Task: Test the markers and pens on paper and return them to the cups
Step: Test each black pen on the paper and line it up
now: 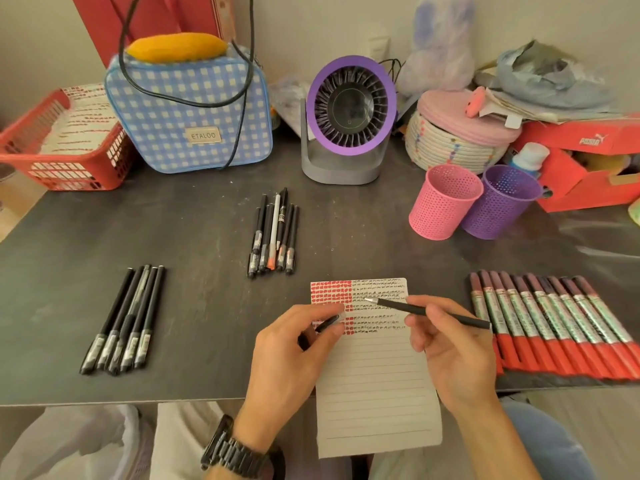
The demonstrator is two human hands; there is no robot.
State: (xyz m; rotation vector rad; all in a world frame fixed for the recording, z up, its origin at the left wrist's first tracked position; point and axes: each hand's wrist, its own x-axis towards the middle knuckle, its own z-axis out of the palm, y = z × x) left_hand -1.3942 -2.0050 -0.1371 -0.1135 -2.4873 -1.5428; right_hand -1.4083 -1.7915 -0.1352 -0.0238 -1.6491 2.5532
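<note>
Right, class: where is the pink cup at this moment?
In the head view, the pink cup stands upright at the back right of the table, just left of the purple cup and right of the fan.

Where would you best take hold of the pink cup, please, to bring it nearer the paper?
Around the mesh wall of the pink cup, just under the rim, coming from its left or near side. It stands upright, mouth up, and the purple cup crowds its right side, so fingers would likely not fit there.
</note>
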